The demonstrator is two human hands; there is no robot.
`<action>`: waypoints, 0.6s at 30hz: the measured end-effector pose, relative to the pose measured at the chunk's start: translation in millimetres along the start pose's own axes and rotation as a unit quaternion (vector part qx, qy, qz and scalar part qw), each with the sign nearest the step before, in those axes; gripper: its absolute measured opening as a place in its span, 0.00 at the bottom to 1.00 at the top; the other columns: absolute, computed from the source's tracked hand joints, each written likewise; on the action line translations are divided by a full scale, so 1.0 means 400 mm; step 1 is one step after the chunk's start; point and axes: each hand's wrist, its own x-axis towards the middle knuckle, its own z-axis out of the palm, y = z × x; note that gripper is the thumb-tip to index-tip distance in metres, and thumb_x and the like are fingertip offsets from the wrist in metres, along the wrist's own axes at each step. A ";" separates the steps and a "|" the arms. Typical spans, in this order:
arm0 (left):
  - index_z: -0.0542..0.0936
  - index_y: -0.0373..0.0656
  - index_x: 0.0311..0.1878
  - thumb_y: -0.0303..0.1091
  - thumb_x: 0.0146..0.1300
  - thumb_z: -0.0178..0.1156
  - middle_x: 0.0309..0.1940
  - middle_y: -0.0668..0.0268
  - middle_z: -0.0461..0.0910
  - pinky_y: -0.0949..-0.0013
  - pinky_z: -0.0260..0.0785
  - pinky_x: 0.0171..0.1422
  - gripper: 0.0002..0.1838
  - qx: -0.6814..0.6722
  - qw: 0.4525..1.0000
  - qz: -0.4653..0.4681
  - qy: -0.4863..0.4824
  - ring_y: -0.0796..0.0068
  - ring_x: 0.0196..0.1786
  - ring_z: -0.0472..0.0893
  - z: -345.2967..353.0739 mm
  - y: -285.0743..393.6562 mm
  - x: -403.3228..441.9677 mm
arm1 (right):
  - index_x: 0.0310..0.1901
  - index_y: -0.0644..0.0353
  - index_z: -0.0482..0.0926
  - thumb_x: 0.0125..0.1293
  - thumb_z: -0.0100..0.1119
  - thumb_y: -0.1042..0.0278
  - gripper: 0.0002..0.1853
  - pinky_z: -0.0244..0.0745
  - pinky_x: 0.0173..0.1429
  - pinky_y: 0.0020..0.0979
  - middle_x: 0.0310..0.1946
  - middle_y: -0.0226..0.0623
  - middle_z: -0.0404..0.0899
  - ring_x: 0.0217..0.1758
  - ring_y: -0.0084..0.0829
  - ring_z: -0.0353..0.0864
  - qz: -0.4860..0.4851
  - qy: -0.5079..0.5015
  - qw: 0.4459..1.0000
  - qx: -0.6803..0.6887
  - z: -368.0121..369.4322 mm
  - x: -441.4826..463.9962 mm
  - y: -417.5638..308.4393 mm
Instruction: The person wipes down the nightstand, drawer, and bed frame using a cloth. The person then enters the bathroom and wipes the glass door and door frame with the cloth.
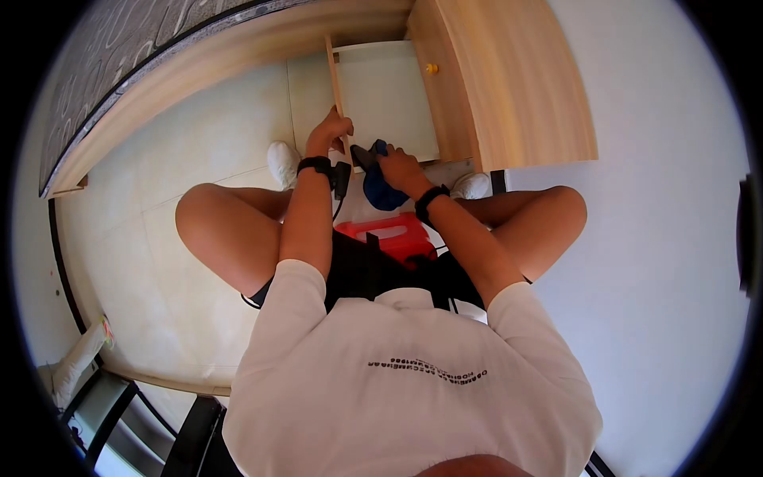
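Note:
My left hand [329,133] is at the side board of an open, pale drawer [389,95], its fingers curled against the board's edge. In my right hand [401,171] is a dark blue cloth item [381,191] with a grey-black part, held at the drawer's near corner. The blue item hangs down below my right fingers. Inside, the drawer shows a plain, light bottom. Black bands are on both wrists, and a small black device hangs by the left one.
A wooden cabinet [517,87] with a yellow knob [431,69] stands right of the drawer. A red plastic object [389,237] lies between my legs. White shoes flank the drawer. A patterned bed edge [127,48] is upper left, a black-framed rack [119,413] lower left.

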 end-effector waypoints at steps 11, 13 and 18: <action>0.51 0.47 0.74 0.22 0.55 0.59 0.51 0.45 0.71 0.45 0.80 0.46 0.43 -0.021 0.999 -0.027 -0.018 0.47 0.46 0.79 -0.016 -0.041 -0.019 | 0.41 0.55 0.86 0.62 0.60 0.66 0.09 0.80 0.37 0.40 0.42 0.41 0.82 0.45 0.39 0.83 0.064 -0.121 0.975 -0.176 0.022 0.047 0.056; 0.53 0.46 0.73 0.23 0.55 0.59 0.51 0.46 0.71 0.45 0.79 0.47 0.42 -0.023 0.999 -0.031 -0.008 0.47 0.46 0.79 -0.017 -0.044 -0.015 | 0.40 0.56 0.85 0.62 0.60 0.66 0.09 0.81 0.39 0.41 0.43 0.43 0.81 0.44 0.40 0.83 0.048 -0.093 0.988 -0.109 0.041 0.049 0.029; 0.55 0.45 0.72 0.23 0.56 0.58 0.51 0.46 0.71 0.45 0.79 0.48 0.40 -0.013 0.999 -0.031 0.014 0.48 0.48 0.78 -0.012 -0.078 0.019 | 0.40 0.60 0.82 0.62 0.58 0.67 0.09 0.79 0.40 0.45 0.45 0.48 0.77 0.43 0.46 0.82 -0.007 -0.030 0.999 -0.017 0.071 0.048 -0.017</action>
